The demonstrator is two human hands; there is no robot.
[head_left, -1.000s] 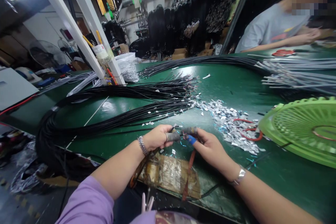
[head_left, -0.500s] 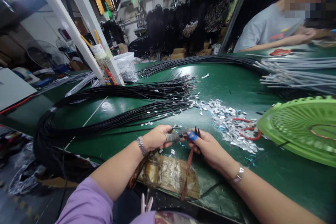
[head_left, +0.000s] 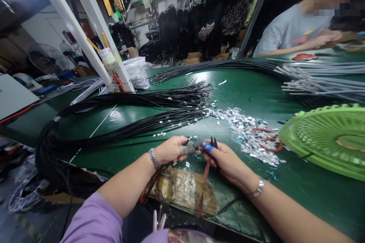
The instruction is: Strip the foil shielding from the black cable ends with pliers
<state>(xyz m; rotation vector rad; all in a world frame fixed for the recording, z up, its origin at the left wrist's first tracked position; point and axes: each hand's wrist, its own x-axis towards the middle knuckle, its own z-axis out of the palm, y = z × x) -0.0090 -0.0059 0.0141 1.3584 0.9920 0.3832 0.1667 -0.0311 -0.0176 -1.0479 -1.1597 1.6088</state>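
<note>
My left hand (head_left: 170, 149) is closed in a pinch on the end of a black cable (head_left: 186, 141), with grey wrapping on a finger. Close beside it, my right hand (head_left: 221, 155) has its fingers closed around a dark tool with two pointed tips (head_left: 213, 142), perhaps tweezers; its lower part is hidden. Blue tape (head_left: 208, 147) covers the right thumb. Both hands' fingertips meet at the cable end, where fine strands show but are too small to make out. A reddish strap (head_left: 203, 190) hangs below the right hand, over a tape-covered board (head_left: 185, 190).
Bundles of black cables (head_left: 137, 127) lie to the left on the green table (head_left: 322, 201). Silvery foil scraps (head_left: 251, 136) and red-handled pliers (head_left: 275, 146) lie right of centre, beside a green basket (head_left: 322, 140). Grey cables (head_left: 322, 79) and a co-worker (head_left: 288, 30) are at the far right.
My fingers have shifted slightly at the cable end, the right fingertips closing in a little toward the left hand. The co-worker's arms moved slightly.
</note>
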